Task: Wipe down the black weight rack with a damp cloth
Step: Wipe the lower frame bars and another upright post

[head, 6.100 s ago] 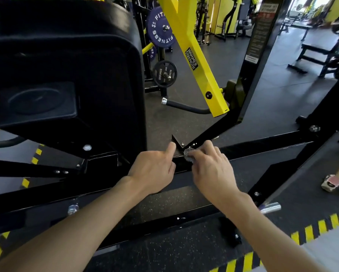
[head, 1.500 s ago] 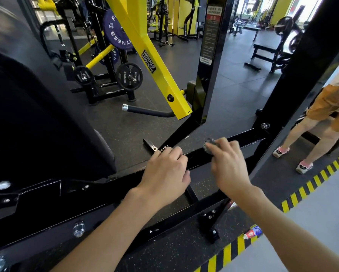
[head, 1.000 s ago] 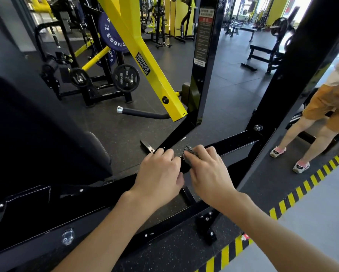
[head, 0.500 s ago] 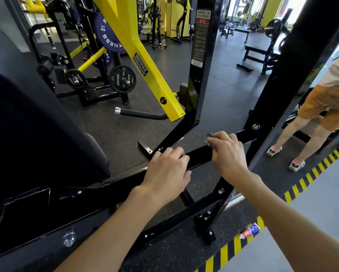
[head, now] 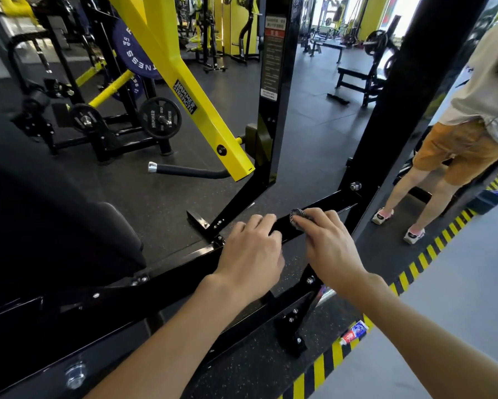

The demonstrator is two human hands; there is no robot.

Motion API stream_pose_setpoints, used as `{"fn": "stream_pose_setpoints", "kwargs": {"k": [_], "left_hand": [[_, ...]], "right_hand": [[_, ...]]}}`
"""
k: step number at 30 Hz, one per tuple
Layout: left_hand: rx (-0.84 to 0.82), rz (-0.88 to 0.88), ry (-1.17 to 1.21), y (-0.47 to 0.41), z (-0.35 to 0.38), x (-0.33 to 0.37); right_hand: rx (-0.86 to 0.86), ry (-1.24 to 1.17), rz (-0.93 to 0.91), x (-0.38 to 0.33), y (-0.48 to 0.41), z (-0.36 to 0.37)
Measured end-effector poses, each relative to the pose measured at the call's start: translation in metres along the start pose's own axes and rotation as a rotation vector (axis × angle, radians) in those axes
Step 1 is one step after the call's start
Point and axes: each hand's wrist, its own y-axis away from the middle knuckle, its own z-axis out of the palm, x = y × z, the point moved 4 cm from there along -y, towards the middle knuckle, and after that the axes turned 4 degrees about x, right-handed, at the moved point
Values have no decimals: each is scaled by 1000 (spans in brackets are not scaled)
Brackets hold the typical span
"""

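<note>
left hand (head: 250, 251): curled over the glossy black steel crossbar (head: 322, 205) of the rack, gripping it
right hand (head: 328, 243): fingers pinched round a small wadded dark speckled cloth (head: 295, 218)
cloth: pressed on the crossbar, just right of the left hand
floor (head: 314, 133): flecked black rubber

You have one view only, a wide-angle camera worn on your head, looking forward and steeply down along both of your forearms to your hands, the left hand (head: 249, 250) and the right hand (head: 327, 244), which lie close below the lens near the middle of the frame. The low black crossbar (head: 322, 207) of the rack runs slantwise just beyond them, and the lens bends the near upright post (head: 415, 90) at the right edge. Farther off the view faces out across the gym floor (head: 314, 125) toward a yellow machine arm (head: 184, 90) and distant benches, with yellow-and-black floor striping (head: 423, 259) at lower right.
</note>
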Motion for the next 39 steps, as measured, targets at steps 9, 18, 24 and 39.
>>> {"fn": "stream_pose_setpoints", "kwargs": {"k": [9, 18, 24, 39], "left_hand": [[5, -26, -6, -27, 17, 20], [36, -123, -78, -59, 43, 68], [87, -246, -120, -67, 51, 84], [99, -380, -180, -67, 56, 93]], "right_hand": [[-75, 134, 6, 38, -16, 0], [-330, 254, -20, 79, -20, -9], [-434, 395, -104, 85, -32, -17], [-473, 476, -257, 99, -44, -27]]}}
